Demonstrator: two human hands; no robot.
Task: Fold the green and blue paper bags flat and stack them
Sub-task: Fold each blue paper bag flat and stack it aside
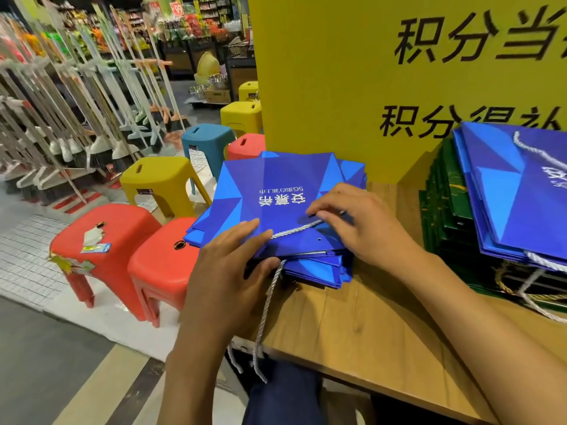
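Far left, a rack of long-handled brooms [76,118] lines the aisle, and nearer in stand plastic stools: a red stool [104,240], a yellow stool [159,179] and a teal stool [205,139]. Here's my left grip [227,271], released and flat, fingers straight, pressing the near edge of the flat blue paper bag with white lettering [276,191]. That bag tops a stack of blue bags at the left end of the wooden worktop [368,317]. A white twisted cord handle [294,230] runs across it to my right grip [352,225], whose curled fingers pinch that cord. Behind rises a yellow board with black characters [322,87]. Far right sits a pile of dark green paper bags [448,204], with more blue paper bags [521,194] lying tilted on top.
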